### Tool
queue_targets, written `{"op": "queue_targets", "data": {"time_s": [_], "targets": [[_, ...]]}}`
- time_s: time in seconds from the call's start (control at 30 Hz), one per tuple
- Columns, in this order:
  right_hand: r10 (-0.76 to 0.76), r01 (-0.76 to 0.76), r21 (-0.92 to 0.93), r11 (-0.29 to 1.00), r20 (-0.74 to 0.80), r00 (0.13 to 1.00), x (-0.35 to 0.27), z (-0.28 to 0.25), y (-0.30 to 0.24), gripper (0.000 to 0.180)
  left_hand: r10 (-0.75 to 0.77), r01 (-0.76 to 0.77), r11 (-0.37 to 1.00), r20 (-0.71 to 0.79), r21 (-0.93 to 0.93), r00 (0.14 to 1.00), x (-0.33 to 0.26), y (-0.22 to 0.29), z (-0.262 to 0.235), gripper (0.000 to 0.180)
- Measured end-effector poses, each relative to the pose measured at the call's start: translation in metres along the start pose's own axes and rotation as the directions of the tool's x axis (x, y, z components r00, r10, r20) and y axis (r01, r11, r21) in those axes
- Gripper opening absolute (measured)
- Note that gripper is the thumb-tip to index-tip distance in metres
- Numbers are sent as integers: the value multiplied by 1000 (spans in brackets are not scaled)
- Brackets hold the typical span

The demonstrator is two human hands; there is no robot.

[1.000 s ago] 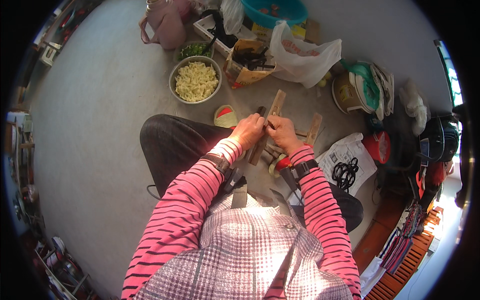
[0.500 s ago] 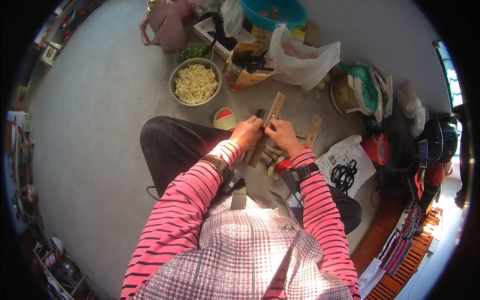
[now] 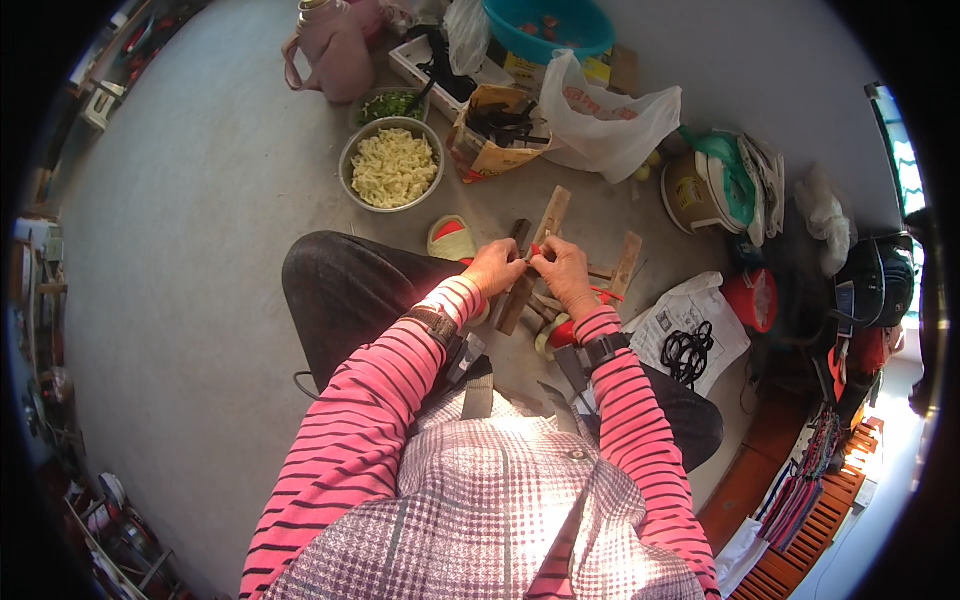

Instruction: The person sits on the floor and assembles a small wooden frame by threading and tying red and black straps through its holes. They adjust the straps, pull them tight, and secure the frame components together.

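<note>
My left hand (image 3: pixel 495 268) and my right hand (image 3: pixel 565 270) meet over a small wooden stand (image 3: pixel 551 216), fingertips pinched close together. Between them shows a bit of a thin red strip (image 3: pixel 535 250). Another red length (image 3: pixel 607 295) sticks out beyond the right hand, probably the same strip. Both hands are closed; the fingers partly hide what they hold. Below them runs a dark wooden bar (image 3: pixel 512 308) of the stand. A second wooden bar (image 3: pixel 626 262) stands to the right.
Farther off stand a metal bowl of pale chopped food (image 3: pixel 392 207), an opened carton of black pieces (image 3: pixel 490 160) and a white plastic bag (image 3: pixel 605 140). To the right, black cord (image 3: pixel 688 352) lies on a white sheet (image 3: pixel 728 345) beside a red container (image 3: pixel 762 300). A slipper (image 3: pixel 450 240) is ahead.
Red material now shows at my fingertips and beyond my right hand, where none was visible before. The hands have shifted only slightly; the stand looks unmoved.
</note>
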State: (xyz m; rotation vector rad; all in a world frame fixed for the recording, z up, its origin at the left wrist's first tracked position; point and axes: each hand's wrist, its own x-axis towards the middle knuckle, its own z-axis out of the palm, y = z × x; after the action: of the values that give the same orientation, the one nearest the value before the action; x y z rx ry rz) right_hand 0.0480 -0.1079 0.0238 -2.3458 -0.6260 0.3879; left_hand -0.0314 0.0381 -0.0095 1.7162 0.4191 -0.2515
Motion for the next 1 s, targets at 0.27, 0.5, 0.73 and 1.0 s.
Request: {"op": "queue_targets", "data": {"time_s": [0.27, 0.5, 0.73, 1.0], "targets": [[-159, 155, -44, 987, -93, 983, -9, -5, -7, 18, 143, -161, 982, -178, -95, 974, 11, -9, -2, 18], [-48, 54, 88, 995, -68, 997, -5, -6, 7, 19, -173, 133, 791, -9, -597, 985, 14, -10, -4, 16], [66, -94, 301, 949, 102, 993, 13, -5, 1, 22, -92, 61, 824, -27, -563, 995, 14, -10, -7, 13], [-31, 22, 78, 997, 123, 992, 1, -12, -1, 17, -177, 137, 743, 5, -656, 984, 15, -10, -8, 11]]}}
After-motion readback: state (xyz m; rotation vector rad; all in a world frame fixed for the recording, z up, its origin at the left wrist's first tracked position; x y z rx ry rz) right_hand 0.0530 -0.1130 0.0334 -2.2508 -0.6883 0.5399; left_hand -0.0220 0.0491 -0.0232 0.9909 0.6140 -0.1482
